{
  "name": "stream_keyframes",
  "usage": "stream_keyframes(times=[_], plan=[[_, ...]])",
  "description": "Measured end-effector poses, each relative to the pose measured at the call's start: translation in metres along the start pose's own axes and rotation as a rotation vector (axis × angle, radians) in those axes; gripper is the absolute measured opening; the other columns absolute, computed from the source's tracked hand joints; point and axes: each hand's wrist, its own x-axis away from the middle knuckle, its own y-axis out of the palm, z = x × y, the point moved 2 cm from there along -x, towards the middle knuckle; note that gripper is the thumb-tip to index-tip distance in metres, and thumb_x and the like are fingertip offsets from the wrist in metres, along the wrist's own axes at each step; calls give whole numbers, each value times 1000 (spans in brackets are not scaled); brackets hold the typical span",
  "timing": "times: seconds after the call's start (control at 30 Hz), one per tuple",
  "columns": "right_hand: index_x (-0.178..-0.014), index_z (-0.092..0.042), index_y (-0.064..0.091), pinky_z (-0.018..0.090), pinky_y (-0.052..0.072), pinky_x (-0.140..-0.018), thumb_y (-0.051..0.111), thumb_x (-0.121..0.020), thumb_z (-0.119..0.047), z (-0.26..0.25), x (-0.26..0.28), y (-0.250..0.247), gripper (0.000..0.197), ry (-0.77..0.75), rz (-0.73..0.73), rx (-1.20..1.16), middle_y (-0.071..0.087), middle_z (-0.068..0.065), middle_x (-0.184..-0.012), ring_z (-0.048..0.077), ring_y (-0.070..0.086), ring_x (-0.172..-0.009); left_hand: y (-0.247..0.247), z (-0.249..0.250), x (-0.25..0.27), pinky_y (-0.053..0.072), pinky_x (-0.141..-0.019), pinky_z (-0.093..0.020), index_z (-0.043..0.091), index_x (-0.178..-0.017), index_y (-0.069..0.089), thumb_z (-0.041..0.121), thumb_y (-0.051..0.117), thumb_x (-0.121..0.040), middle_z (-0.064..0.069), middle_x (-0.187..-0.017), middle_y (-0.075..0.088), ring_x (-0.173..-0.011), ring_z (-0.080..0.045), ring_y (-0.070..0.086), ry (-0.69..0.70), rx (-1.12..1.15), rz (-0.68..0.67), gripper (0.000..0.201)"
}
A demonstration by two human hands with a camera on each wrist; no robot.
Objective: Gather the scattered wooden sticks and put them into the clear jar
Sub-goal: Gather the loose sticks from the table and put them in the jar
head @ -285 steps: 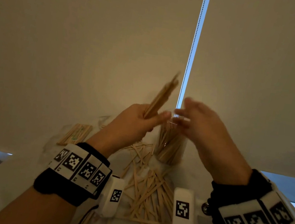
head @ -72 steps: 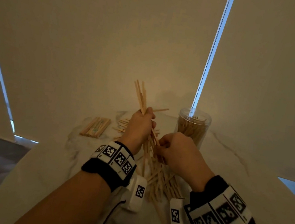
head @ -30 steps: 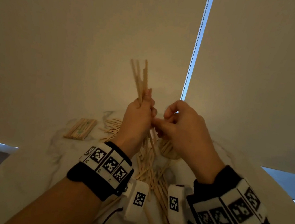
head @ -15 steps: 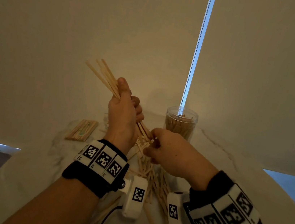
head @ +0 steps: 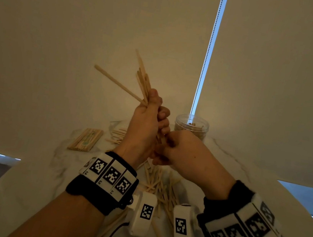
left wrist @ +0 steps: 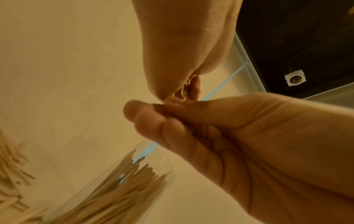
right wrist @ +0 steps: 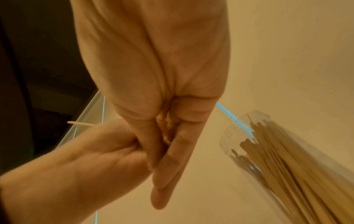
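My left hand (head: 146,125) grips a bundle of wooden sticks (head: 142,80) in its fist, raised above the table. The sticks fan upward and one splays out to the left. My right hand (head: 179,151) is pressed against the underside of the left fist, its thumb and fingers pinching the bundle's lower ends (left wrist: 184,94). The clear jar (head: 191,126) stands upright just behind my right hand, holding several sticks (right wrist: 283,166). Scattered sticks (head: 160,185) lie on the white table below my wrists.
A flat pack of sticks (head: 86,138) lies on the table at the left, with a few loose sticks (head: 118,136) beside it. The round marble table edge (head: 291,199) curves off to the right. A blind with a bead chain (head: 206,55) hangs behind.
The bundle in my left hand has swung from leaning left to more upright, with one stick splaying out. My right hand has closed in against the left fist.
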Motion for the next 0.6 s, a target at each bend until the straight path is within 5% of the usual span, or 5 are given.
stream_keyframes(times=[0.17,0.3,0.37,0.5,0.6], plan=[[-134,-20,53,42,55,-93,64,-89,-29,-3,2,-29,47,-35,143,3,74,-6,-98,13,71,-94,-15,12,4,28,-43,-25,24,-71,45,62,52,-93,9,-54,39,-45,-9,30,-94,-563,-187,45],[-143,-42,34,44,56,-90,66,-67,-76,-8,5,-49,89,-124,401,-235,64,-7,-114,18,68,-104,-16,3,11,38,-46,-24,30,-67,55,60,49,-96,7,-58,49,-45,-7,39,-169,-1018,-352,43],[-138,-47,34,43,58,-85,71,-63,-75,-7,7,-49,88,-132,448,-231,59,-5,-115,21,67,-103,-12,0,13,39,-47,-24,28,-65,54,52,50,-99,9,-55,48,-41,-4,39,-135,-1052,-388,42],[-118,-43,50,42,59,-79,74,-73,-53,-1,6,-51,52,-184,573,-149,55,-3,-113,22,66,-98,-5,2,13,36,-49,-24,17,-69,54,51,51,-99,8,-51,45,-39,-3,37,-42,-1112,-462,44],[-124,-34,48,37,59,-76,82,-76,-33,-1,4,-55,59,-200,602,-122,52,2,-122,15,66,-84,-3,2,13,34,-50,-28,16,-72,52,51,51,-99,2,-56,43,-42,-7,35,-4,-1121,-493,44]])
